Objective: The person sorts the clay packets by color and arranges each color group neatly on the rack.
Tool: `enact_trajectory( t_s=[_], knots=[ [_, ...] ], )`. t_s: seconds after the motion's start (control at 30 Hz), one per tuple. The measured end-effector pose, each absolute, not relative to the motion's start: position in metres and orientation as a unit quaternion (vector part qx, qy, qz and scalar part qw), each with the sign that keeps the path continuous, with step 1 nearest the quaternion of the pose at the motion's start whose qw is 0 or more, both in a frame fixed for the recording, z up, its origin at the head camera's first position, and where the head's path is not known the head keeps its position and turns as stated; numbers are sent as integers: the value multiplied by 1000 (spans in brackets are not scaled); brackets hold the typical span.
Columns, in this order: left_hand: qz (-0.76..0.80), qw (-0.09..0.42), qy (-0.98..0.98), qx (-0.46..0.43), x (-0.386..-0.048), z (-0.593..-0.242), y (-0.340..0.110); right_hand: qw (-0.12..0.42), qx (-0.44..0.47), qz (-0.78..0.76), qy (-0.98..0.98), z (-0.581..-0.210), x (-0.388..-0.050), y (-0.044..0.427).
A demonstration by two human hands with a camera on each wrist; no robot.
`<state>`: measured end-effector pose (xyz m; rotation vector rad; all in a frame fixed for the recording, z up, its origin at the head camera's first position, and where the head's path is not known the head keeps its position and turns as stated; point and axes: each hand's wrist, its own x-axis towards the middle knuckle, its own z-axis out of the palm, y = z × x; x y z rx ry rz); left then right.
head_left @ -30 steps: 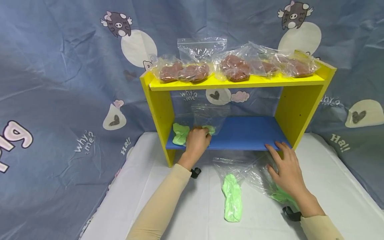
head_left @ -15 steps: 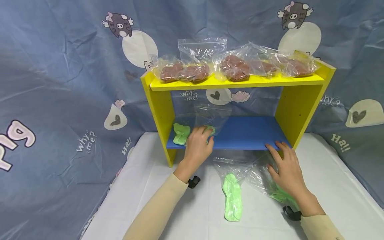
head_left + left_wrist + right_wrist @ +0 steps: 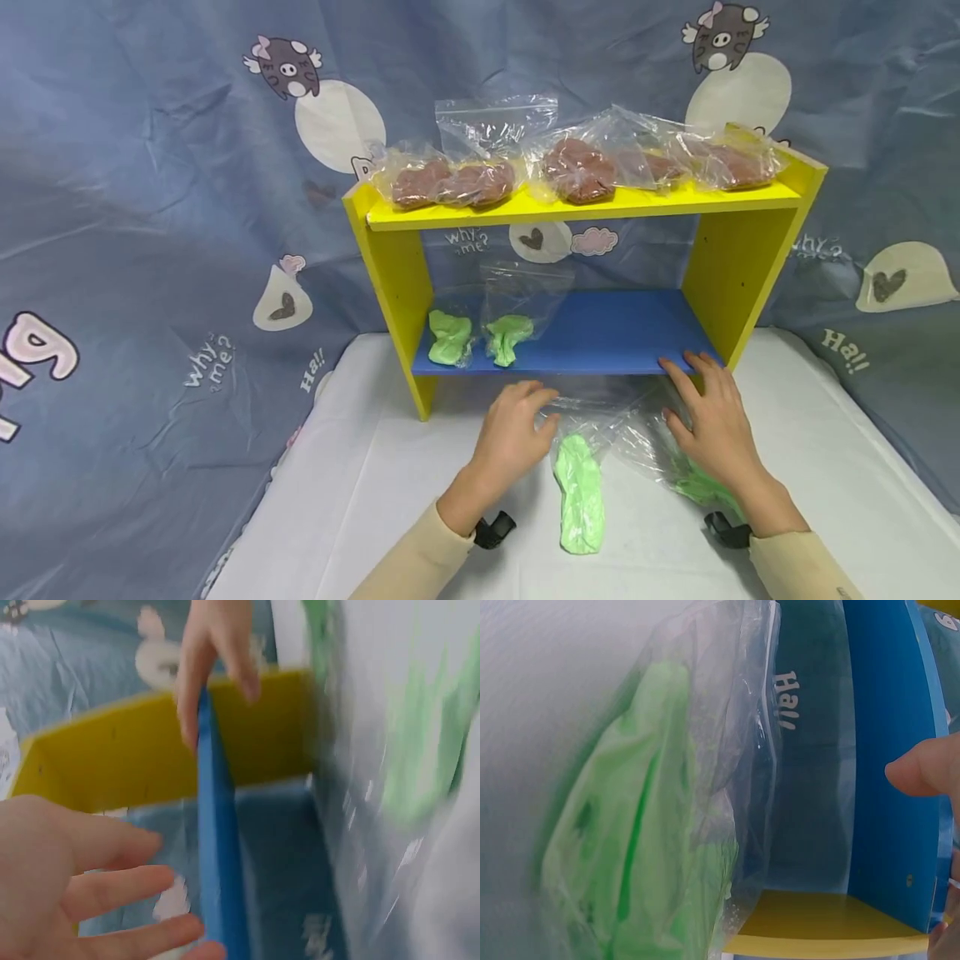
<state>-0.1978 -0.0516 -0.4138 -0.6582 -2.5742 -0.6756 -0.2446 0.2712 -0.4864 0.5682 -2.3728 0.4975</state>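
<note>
My left hand (image 3: 513, 429) is held in front of the shelf with loosely spread fingers and nothing in them. Behind it, two clear zip bags with soft light-green contents, a left bag (image 3: 450, 337) and a right bag (image 3: 508, 337), sit on the blue shelf board (image 3: 615, 333). My right hand (image 3: 712, 417) rests its fingertips on this board's front edge, its thumb (image 3: 919, 769) lower down by the underside. On the table lie a long green-filled zip bag (image 3: 580, 496) near the left hand and another green-filled bag (image 3: 641, 825) partly under the right hand.
Several clear bags with reddish-brown lumps (image 3: 581, 171) line the yellow top shelf (image 3: 525, 215). Yellow side panels (image 3: 750, 275) bound the blue board at both ends. A white cloth (image 3: 390, 492) covers the table, and a printed blue curtain (image 3: 150, 208) hangs behind.
My left hand has let go of the right green bag on the blue board and drawn back toward me, above the table. The right hand stays at the board's edge.
</note>
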Motion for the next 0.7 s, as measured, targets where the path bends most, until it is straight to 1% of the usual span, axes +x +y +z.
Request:
enact_trajectory(
  t_s=[0.1, 0.2, 0.37, 0.57, 0.7],
  knots=[
    [-244, 147, -927, -245, -179, -428, -39, 319, 217, 186, -904, -486, -246, 271],
    [-227, 117, -935, -247, -163, -441, -27, 318, 217, 184, -905, -485, -246, 272],
    [-158, 100, -949, -253, -144, -461, -9, 319, 216, 183, -904, -483, -247, 272],
    [-113, 56, -959, -253, -130, -480, 1, 317, 217, 185, -904, -484, -246, 272],
    [-109, 59, -959, -253, -129, -487, 4, 317, 215, 183, -905, -485, -246, 271]
  ],
)
